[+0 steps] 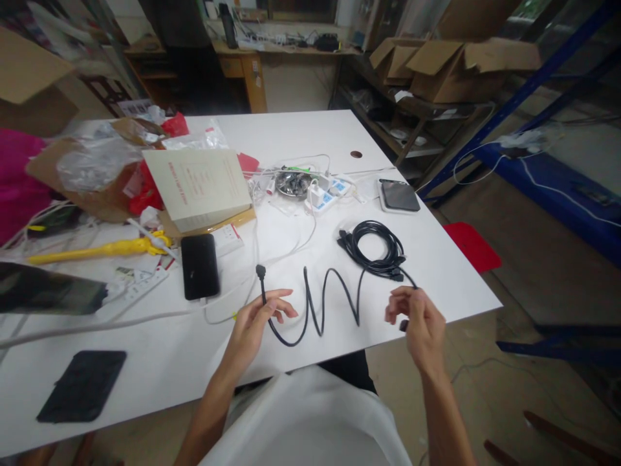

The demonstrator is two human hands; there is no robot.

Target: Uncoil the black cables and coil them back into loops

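A black cable (323, 310) lies in loose zigzag bends across the white table (301, 243) in front of me. My left hand (259, 317) holds it just below its plug, which points up and away, between thumb and fingers. At the cable's other end, near the table's right front edge, my right hand (417, 317) has its fingers closed on the cable; a small black end shows under the fingers. Behind the bends rests a coiled bundle of black cables (376, 249) with several plugs, close to my right hand.
A phone (200, 266) lies left of my left hand, a black pouch (82, 386) at front left. Beyond are a booklet (198, 188), a yellow tool (97, 250), power strips (323, 196) and a flat black-topped device (398, 195). White wires cross the table's left part.
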